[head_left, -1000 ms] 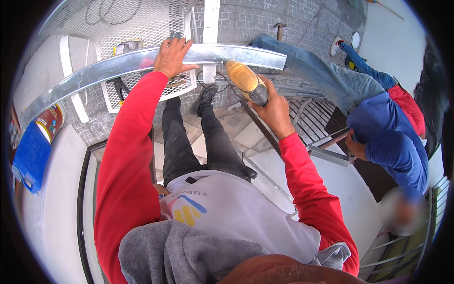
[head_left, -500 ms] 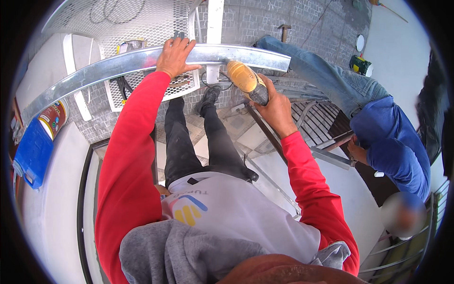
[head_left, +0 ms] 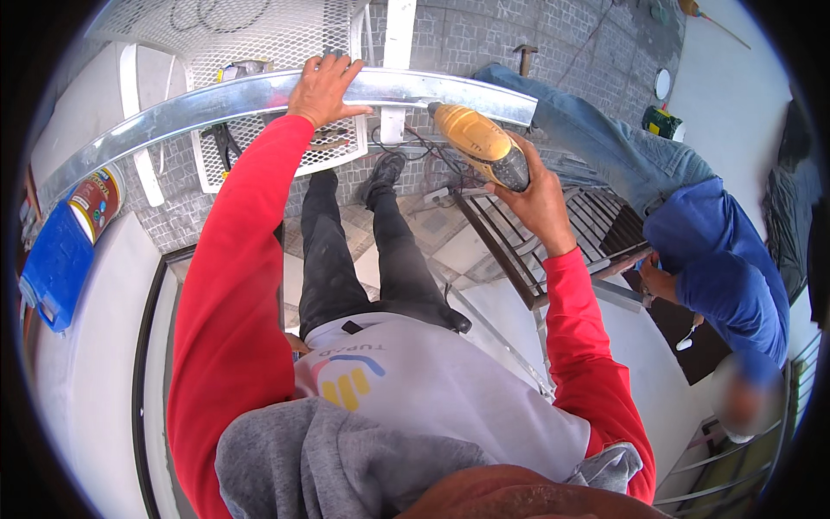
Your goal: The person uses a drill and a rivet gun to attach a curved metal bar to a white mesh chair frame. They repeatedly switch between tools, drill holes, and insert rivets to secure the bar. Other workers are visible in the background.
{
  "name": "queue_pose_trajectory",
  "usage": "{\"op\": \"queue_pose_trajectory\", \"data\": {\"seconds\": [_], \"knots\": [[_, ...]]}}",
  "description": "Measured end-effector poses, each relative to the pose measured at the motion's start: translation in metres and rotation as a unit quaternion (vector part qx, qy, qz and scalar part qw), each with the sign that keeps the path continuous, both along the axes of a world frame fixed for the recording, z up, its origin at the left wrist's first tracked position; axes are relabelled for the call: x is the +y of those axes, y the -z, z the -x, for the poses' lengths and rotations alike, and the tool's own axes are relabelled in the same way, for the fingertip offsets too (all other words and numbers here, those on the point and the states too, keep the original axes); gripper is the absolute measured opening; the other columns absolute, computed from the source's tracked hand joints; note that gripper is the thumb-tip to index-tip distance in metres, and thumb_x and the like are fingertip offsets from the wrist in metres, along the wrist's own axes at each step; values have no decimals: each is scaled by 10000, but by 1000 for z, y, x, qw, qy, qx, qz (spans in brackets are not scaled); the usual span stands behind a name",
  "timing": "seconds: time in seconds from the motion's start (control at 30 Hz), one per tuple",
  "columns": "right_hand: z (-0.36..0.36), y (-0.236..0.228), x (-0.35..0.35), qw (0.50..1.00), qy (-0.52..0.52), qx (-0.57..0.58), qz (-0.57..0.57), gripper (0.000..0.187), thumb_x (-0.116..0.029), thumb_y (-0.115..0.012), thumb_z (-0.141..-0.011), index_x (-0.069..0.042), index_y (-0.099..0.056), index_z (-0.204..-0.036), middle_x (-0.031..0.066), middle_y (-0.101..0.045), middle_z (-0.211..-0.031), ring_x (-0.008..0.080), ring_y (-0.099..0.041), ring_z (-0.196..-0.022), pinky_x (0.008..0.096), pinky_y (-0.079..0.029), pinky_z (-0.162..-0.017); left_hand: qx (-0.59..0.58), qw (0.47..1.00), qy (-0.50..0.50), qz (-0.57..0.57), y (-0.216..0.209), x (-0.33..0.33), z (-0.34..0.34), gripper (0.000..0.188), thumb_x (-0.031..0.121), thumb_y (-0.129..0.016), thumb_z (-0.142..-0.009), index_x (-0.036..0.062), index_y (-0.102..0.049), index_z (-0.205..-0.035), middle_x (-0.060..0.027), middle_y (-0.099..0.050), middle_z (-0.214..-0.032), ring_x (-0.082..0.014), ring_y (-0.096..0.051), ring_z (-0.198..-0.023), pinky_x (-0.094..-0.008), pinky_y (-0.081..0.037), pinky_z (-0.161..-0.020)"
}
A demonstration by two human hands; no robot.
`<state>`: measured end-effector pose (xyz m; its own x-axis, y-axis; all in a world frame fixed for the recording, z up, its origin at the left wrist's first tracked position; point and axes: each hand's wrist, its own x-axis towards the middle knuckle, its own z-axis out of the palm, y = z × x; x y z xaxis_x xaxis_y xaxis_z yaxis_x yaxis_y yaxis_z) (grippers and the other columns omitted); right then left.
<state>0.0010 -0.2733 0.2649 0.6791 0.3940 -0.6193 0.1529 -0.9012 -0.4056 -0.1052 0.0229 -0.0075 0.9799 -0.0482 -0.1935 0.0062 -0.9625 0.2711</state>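
A long, shiny metal profile [head_left: 216, 100] lies across in front of me, curved by the lens. Over it, my left hand [head_left: 325, 91] rests with the fingers across its far edge and the thumb along the near side. My right hand [head_left: 538, 192] is wrapped round a yellow and black power drill [head_left: 474, 137], whose front end points left at the near edge of the profile. Whether the tip touches the metal, I cannot tell. Below the profile, dark-handled pliers [head_left: 226, 149] lie on a white mesh bench [head_left: 281, 39].
At right a co-worker in blue [head_left: 726, 259] crouches beside a dark barred grille [head_left: 596, 227], holding a white-tipped tool [head_left: 686, 340]. A hammer [head_left: 524, 60] lies on the paving. Left stand a paint bucket [head_left: 97, 203] and a blue jerrycan [head_left: 56, 268]. Cables [head_left: 424, 145] lie near my foot.
The drill in my right hand has shifted right and a little nearer, so its narrow front end now shows. My left hand stays on the profile. The co-worker's white-tipped tool shows more fully.
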Motion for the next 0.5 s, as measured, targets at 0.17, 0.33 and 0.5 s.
{"op": "queue_pose_trajectory", "data": {"seconds": [0.17, 0.33, 0.5], "knots": [[10, -15, -17, 997, -8, -56, -46, 763, -148, -850, -796, -134, -513, -1480, 198, -731, -1197, 385, -729, -1044, 402, -565, -868, -21, 1000, -2, 13, 1, -1, 0, 993, 806, -688, -751, 116, -524, -1446, -60, -566, -1239, -245, -532, -1206, -478, -372, -1092], [37, -8, -38, 994, 72, -18, -81, 809, -114, -903, -779, -39, -501, -1477, 175, -694, -1319, 250, -660, -1245, 378, -505, -1047, -5, 1000, 6, -3, -1, -1, -1, 1003, 787, -728, -727, 121, -509, -1444, -60, -559, -1259, -244, -527, -1221, -480, -373, -1086], [82, 7, -77, 945, 268, 147, -115, 771, -91, -899, -792, -14, -507, -1451, 80, -716, -1128, 142, -686, -965, 273, -553, -780, 32, 999, 12, -8, -8, 0, -5, 984, 671, -818, -722, 121, -489, -1469, -68, -548, -1307, -253, -533, -1247, -482, -373, -1094]]}}
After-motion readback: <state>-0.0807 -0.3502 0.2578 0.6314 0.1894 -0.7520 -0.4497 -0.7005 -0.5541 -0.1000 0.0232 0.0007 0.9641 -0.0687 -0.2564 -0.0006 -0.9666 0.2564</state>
